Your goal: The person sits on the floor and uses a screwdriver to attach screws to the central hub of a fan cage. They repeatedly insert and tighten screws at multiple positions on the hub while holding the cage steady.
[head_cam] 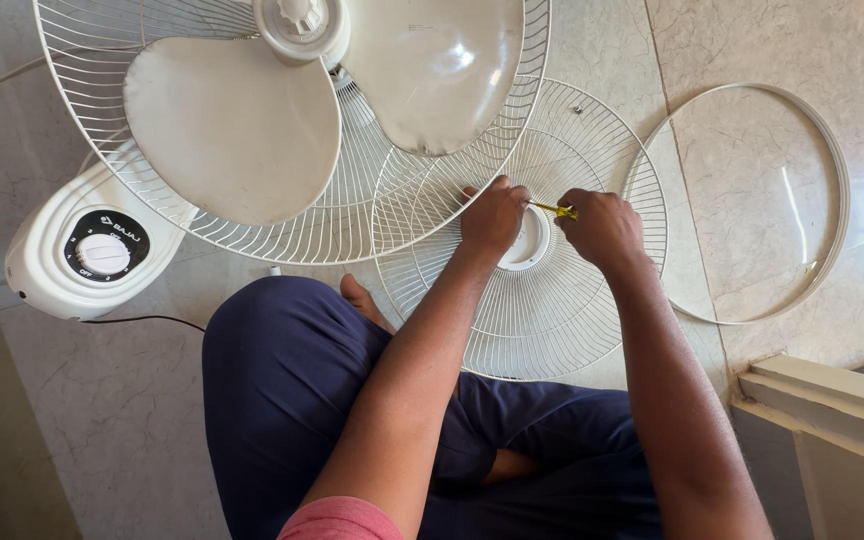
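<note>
- Head view looks straight down at a person seated cross-legged on a pale marble floor (132, 420), dark blue trousers, pink sleeve edge at the bottom.
- Loose front fan guard (552, 320), a white wire disc, lies flat on the floor just ahead of the knees; its left rim slips under the fan's rear guard.
- White centre cap (530, 245) sits at the middle of the loose guard, between the two hands.
- Left hand (492, 215): fingers curled shut in a loose fist over the guard just left of the cap; it meets the near end of the yellow tool, but whether it pinches the tool or the wires cannot be told.
- Right hand (602, 228): fingers closed around a slim yellow-handled screwdriver (555, 209), which lies roughly level and runs leftward to the left hand, above the cap.
- Fan body lies tilted at upper left: rear guard (352, 225) with white blades (232, 125) and hub cap (302, 25) still mounted.
- Fan base (87, 255), white with a black dial, rests on the floor at left, cord trailing from it.
- Thin white rim ring (837, 190) lies apart on the floor at right, touching the loose guard's right edge.
- Pale step edge (822, 400) at lower right.
</note>
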